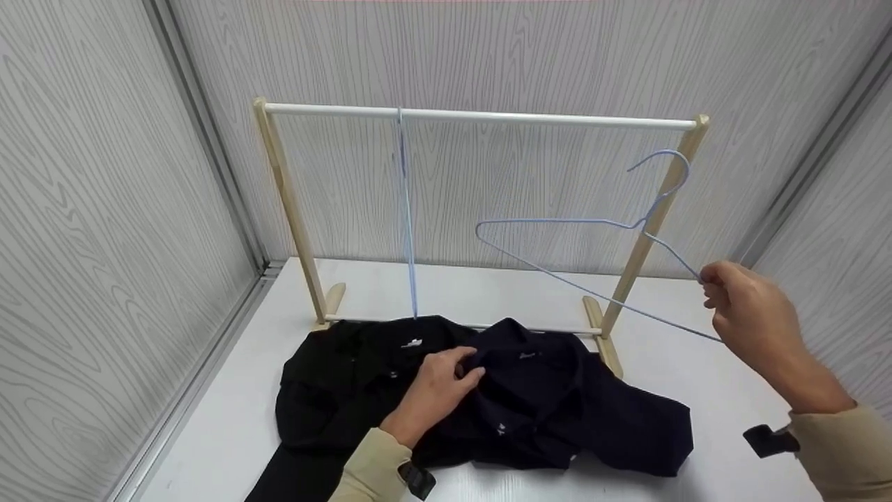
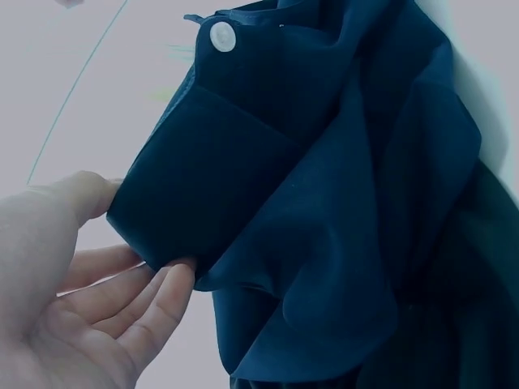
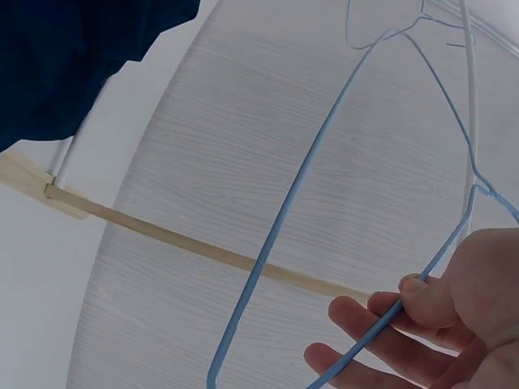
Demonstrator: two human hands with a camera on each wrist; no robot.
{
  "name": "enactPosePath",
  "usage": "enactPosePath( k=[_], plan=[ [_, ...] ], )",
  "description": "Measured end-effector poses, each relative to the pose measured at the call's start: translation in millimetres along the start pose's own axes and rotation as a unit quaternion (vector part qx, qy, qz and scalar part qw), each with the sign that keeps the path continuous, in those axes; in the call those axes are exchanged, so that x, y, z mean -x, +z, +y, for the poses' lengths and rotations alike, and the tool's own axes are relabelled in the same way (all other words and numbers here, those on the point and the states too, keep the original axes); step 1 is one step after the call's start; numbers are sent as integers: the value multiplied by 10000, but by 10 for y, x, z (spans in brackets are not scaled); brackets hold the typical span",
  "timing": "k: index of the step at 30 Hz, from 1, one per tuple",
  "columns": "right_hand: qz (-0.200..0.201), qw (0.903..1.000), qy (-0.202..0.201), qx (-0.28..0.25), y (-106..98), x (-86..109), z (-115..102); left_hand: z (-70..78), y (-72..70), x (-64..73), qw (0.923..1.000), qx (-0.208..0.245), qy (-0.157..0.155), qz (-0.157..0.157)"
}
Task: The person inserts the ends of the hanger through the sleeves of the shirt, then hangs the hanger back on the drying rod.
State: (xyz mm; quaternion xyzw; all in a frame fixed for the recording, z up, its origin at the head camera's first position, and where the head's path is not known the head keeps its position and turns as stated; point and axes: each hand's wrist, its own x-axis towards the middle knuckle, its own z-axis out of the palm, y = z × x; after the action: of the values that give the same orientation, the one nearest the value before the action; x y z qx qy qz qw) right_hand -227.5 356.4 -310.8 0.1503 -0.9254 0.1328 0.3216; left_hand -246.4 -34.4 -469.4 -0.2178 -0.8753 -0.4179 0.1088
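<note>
A dark navy shirt (image 1: 620, 422) lies with its collar upward and its neck opening spread. At the left of that opening, my left hand (image 1: 435, 387) pinches the collar edge between thumb and fingers. In the left wrist view the gripped collar (image 2: 207, 174) carries a white button (image 2: 222, 36). My right hand (image 1: 756, 307) holds a light blue wire hanger (image 1: 557, 221) by one sloping shoulder, raised and tilted above the table with its hook up. In the right wrist view, thumb and fingers pinch the hanger wire (image 3: 285, 204). The hanger is apart from the shirt.
A small rack with a white rail (image 1: 523, 117) and wooden posts (image 1: 289, 209) stands behind the clothes. Another blue hanger (image 1: 408, 223) hangs edge-on from its rail. A black garment (image 1: 327, 397) lies left of the navy shirt on the white table (image 1: 216, 432). Wood-grain panels enclose the area.
</note>
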Motion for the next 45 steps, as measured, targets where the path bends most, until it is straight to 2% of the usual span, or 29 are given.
enactPosePath(
  k=[4, 11, 16, 22, 30, 33, 36, 45],
  plan=[
    [-42, 9995, -294, 92, 7, 44, 78, -2, 0, 0, 9999, 30, -39, 99],
    [-198, 9957, -859, 295, 59, 130, 220, -10, 4, 14, 9993, 233, -292, 0],
    [-294, 9913, -1221, 387, 90, 165, 271, -19, 20, 20, 9990, 283, -349, 66],
    [-294, 9879, -1481, 359, 119, 174, 296, -21, 20, 24, 9982, 345, -481, 112],
    [-290, 9818, -1869, 156, 158, 208, 328, -11, 29, 2, 9983, 245, -295, 441],
    [-429, 9828, -1790, 124, 181, 230, 312, 31, 24, -13, 9976, 315, -227, 571],
    [-668, 9859, -1535, 81, 205, 267, 273, 93, 15, -34, 9969, 461, -145, 617],
    [-1043, 9867, -1244, 13, 339, 363, 100, 264, 19, -84, 9954, 799, -135, 510]
  ],
)
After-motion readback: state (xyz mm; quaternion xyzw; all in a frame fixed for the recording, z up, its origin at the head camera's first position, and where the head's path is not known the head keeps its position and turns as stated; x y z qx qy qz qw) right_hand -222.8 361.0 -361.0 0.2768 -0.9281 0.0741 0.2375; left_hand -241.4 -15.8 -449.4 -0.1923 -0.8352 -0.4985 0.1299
